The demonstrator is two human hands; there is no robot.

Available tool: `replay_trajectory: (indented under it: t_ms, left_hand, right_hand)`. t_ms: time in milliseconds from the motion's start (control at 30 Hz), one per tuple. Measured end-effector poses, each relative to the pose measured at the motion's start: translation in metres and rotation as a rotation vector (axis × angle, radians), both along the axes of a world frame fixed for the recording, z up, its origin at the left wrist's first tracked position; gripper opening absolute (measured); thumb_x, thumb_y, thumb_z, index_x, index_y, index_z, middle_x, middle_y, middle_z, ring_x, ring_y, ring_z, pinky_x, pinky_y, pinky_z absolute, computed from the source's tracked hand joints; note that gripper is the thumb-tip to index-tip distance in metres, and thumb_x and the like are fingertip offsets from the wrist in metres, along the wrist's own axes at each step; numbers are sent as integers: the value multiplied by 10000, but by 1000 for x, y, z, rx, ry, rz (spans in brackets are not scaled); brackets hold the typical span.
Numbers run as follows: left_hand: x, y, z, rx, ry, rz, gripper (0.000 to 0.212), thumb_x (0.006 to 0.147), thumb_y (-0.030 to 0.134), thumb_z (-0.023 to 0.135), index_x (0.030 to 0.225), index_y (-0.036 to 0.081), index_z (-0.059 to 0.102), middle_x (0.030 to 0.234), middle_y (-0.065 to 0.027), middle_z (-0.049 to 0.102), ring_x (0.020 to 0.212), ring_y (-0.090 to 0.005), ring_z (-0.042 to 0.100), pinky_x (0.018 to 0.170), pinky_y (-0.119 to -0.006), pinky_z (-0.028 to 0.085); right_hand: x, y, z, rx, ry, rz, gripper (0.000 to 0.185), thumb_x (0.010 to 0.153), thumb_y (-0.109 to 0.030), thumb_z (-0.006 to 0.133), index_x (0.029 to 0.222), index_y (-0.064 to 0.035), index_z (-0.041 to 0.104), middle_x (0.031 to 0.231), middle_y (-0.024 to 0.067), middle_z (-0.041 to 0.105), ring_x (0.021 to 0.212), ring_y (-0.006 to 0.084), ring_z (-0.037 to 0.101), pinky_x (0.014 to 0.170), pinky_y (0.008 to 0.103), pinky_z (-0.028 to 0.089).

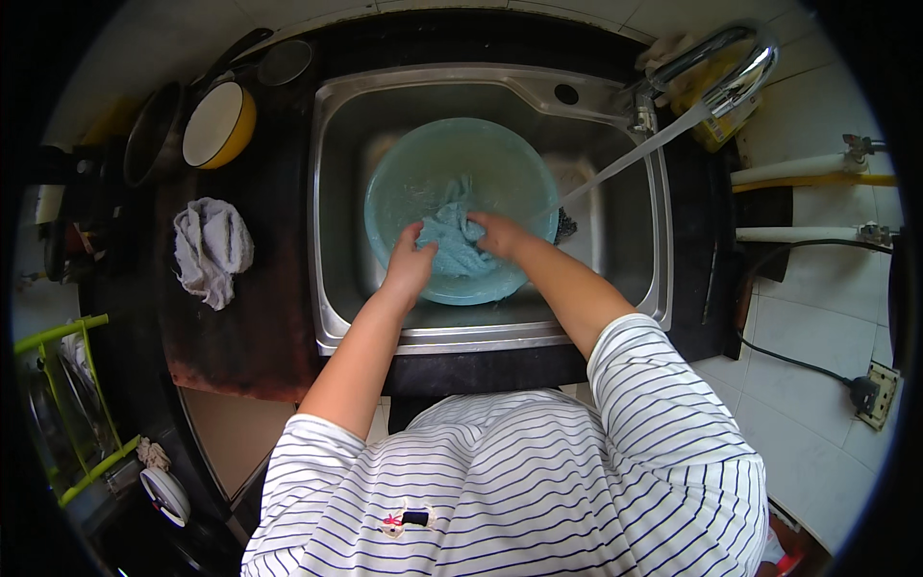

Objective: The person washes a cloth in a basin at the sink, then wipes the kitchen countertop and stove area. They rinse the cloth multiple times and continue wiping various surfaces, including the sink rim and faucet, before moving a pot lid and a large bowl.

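A wet light-blue cloth (456,249) lies bunched in a translucent blue plastic basin (404,155), which stands in a stainless-steel sink (627,267). My right hand (499,235) pinches the upper right part of the cloth between thumb and fingers. At the cloth's left side is my left hand (411,265), thumb and fingers apart; whether it touches the fabric I cannot tell. A stream of water (634,153) runs slantwise from the chrome faucet (743,72) toward the basin's right side.
Left of the sink, a crumpled grey cloth (213,249) lies on the dark countertop (267,317). Behind it are a yellow bowl with a white inside (216,126) and a dark pan (153,133). A dark scouring pad (567,225) sits beside the basin. A plug (865,395) is at the right wall.
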State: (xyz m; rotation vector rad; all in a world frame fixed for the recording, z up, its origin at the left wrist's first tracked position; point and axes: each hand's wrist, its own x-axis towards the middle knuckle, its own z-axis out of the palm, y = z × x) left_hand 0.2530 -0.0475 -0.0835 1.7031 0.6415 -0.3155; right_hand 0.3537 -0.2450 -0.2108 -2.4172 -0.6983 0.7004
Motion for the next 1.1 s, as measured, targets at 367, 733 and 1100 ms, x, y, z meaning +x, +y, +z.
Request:
replay_trajectory:
  t_ms: [367, 733, 1100]
  left_hand:
    - [51, -12, -44, -1243, 482, 267, 590, 822, 589, 474, 1209, 145, 487, 1187, -158, 531, 1118, -321, 493, 940, -555, 350]
    - [71, 8, -63, -510, 48, 158, 415, 799, 262, 663, 1140, 70, 526, 1088, -135, 584, 1009, -293, 563, 869, -444, 451]
    - [56, 2, -26, -186, -115, -66, 306, 840, 170, 598, 1094, 10, 540, 979, -83, 615, 908, -186, 568, 826, -299, 432]
  right_hand:
    - [-38, 39, 122, 646, 1023, -654, 548, 725, -64, 528, 1259, -71, 404, 911, 72, 582, 749, 146, 578, 491, 302, 461]
    - [-27, -21, 129, 423, 614, -743, 525, 753, -152, 519, 1244, 11, 428, 1006, 149, 581, 863, 205, 578, 667, 306, 477]
    - [-49, -8, 147, 581, 1056, -921, 631, 860, -352, 505, 1371, -79, 254, 1300, 202, 384, 1083, 349, 489, 895, 435, 420]
